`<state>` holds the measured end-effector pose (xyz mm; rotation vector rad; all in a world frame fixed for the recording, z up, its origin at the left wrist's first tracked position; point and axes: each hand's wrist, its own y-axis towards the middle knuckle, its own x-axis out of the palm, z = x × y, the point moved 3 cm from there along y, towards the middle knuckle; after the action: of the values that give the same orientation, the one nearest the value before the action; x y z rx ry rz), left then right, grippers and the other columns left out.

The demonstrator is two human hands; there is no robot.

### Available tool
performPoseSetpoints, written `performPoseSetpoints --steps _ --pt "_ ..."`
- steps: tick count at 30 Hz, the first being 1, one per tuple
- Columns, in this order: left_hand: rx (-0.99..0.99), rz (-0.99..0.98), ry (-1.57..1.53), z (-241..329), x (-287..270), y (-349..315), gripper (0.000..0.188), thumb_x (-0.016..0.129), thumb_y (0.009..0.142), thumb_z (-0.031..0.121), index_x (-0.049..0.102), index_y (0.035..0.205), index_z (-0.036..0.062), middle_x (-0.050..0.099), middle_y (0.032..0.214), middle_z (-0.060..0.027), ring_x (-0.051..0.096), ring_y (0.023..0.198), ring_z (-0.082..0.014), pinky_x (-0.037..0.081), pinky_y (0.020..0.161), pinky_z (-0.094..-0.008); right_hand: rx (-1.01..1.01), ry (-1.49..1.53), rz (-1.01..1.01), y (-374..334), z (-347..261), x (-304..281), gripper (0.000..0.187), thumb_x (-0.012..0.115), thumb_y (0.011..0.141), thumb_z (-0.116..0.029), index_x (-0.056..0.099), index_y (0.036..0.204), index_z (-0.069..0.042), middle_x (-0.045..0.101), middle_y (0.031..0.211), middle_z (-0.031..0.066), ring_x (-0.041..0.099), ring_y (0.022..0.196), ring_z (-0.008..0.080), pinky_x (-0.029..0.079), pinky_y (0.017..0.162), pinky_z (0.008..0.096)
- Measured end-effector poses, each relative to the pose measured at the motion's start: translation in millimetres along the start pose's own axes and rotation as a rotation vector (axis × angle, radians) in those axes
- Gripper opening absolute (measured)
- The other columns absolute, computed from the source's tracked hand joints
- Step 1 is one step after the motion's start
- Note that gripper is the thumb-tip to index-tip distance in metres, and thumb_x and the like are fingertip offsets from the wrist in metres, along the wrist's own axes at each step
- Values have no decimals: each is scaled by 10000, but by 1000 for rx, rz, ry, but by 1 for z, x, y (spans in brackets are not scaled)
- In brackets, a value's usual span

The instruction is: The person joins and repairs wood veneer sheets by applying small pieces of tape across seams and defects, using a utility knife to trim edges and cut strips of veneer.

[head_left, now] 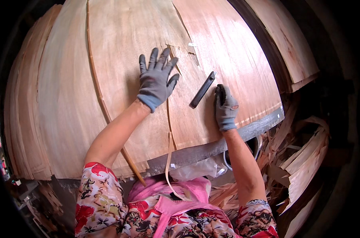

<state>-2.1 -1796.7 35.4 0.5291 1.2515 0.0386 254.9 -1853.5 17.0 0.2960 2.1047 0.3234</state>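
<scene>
My left hand [156, 81], in a grey glove with a blue cuff, lies with fingers spread on a pale wood veneer sheet [124, 51]. Its fingertips reach a torn slit where two sheets meet. My right hand [226, 107], gloved the same way, rests on the pinkish veneer sheet [247, 75] with its fingers curled in; what they hold, if anything, is hidden. Between the hands lies a dark utility knife [202, 90], its blade end pointing away from me. It appears apart from both hands.
A long thin wooden stick [94, 75] runs across the sheets at left. A narrow veneer strip [168, 162] hangs over the near edge of the grey board [188, 156]. More veneer [291, 43] is stacked at far right, with veneer scraps [307, 158] below it.
</scene>
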Motion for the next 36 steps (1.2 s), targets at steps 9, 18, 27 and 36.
performPoseSetpoints --steps 9,18,27,36 --pt "107 -26 71 2 14 -6 606 551 955 476 481 1478 178 436 1551 -84 323 1478 -288 91 1200 -618 16 -19 -14 -1 -3 4 181 637 946 -129 643 1124 -94 702 900 187 691 796 373 515 660 424" --pt "-176 57 -21 -25 16 5 515 595 956 415 537 1406 171 481 1494 -86 376 1429 -298 178 1183 -574 -7 42 23 1 -5 2 171 638 946 -131 635 1114 -98 709 910 176 696 805 369 521 666 421" --pt "-218 93 -38 -41 16 26 620 631 926 433 458 1477 210 450 1524 -76 370 1435 -305 193 1169 -593 1 20 -3 1 -4 1 211 631 933 -131 617 1143 -123 726 969 150 707 852 355 540 697 420" --pt "135 -140 178 -24 20 -20 617 556 960 507 439 1504 240 424 1560 -66 340 1463 -308 143 1176 -614 -23 -28 7 3 3 9 169 631 945 -231 645 1095 -155 713 906 165 691 807 384 527 671 449"
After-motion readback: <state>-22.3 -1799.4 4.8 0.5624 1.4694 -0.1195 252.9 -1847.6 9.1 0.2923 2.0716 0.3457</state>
